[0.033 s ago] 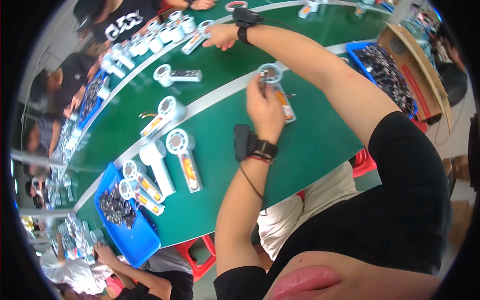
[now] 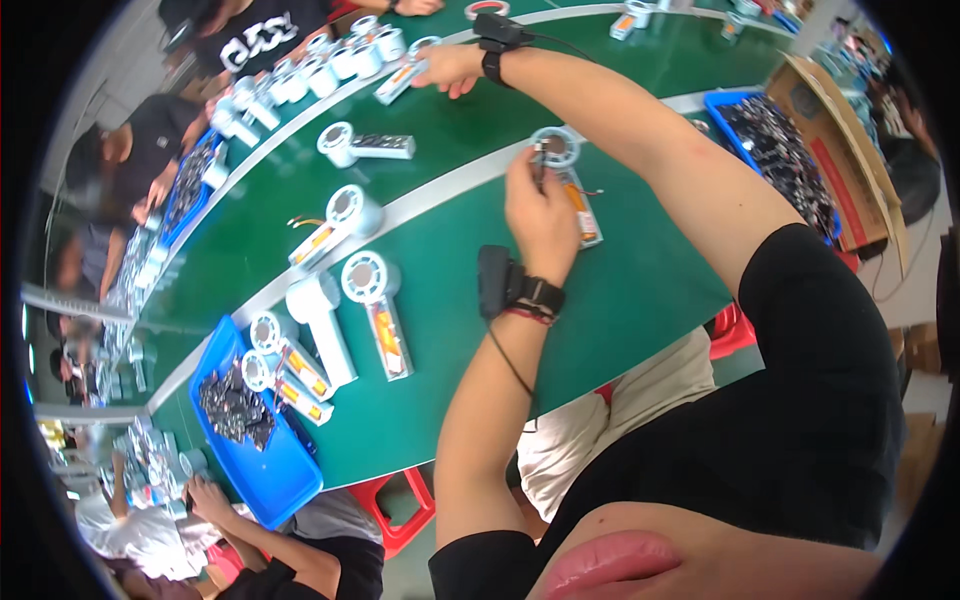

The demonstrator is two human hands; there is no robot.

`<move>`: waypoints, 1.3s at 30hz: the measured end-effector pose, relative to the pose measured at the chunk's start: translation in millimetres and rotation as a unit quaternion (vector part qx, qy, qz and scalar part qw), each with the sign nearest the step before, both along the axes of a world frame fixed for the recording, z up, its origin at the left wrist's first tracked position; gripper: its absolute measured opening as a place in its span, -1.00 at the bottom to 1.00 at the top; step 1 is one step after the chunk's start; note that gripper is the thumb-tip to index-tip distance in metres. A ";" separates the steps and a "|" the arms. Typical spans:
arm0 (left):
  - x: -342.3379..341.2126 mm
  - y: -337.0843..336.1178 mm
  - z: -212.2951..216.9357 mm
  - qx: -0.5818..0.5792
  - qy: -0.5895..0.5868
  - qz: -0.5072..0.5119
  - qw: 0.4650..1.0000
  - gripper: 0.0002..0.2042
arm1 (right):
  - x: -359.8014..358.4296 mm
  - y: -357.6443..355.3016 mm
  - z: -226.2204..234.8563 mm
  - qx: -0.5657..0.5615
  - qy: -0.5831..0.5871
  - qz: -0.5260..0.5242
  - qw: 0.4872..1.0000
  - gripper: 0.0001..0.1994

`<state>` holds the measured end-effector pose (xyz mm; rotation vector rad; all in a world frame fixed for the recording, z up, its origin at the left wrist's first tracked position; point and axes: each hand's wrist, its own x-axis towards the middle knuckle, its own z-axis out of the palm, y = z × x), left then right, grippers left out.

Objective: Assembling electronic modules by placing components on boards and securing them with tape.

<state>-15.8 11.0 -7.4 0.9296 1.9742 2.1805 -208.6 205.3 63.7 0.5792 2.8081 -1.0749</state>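
Observation:
My left hand (image 2: 540, 215) pinches a small dark part (image 2: 538, 160) against the round head of an open white hand-fan housing (image 2: 570, 185). That housing lies on the green belt (image 2: 640, 270) with an orange battery showing in its handle. My right hand (image 2: 450, 68) is stretched far across the table and grips another white fan housing (image 2: 400, 78) on the far green lane. Both wrists carry black bands, and a black device with a cord sits on the left one.
Several more white fan housings (image 2: 375, 310) lie on the near belt to the left. Blue bins of dark parts (image 2: 270, 470) (image 2: 780, 150) stand at both ends, with a cardboard box (image 2: 850, 130) at the right. Other people work along the far and left sides. Red stools (image 2: 410, 515) stand below.

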 end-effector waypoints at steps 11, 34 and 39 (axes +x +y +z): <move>6.2 -9.3 13.5 -0.049 -0.037 0.004 0.998 -0.68 | -67.3 -32.0 -14.1 0.004 -0.013 0.006 1.000 -0.37; 7.2 0.0 -7.7 -0.018 -0.092 -0.083 0.992 -0.77 | 98.5 -182.0 12.6 0.057 -0.091 0.428 0.897 -0.68; -10.5 -3.3 -32.8 -0.001 0.091 -0.008 0.996 -0.77 | 158.8 -175.1 17.8 0.091 0.321 0.364 0.870 -0.78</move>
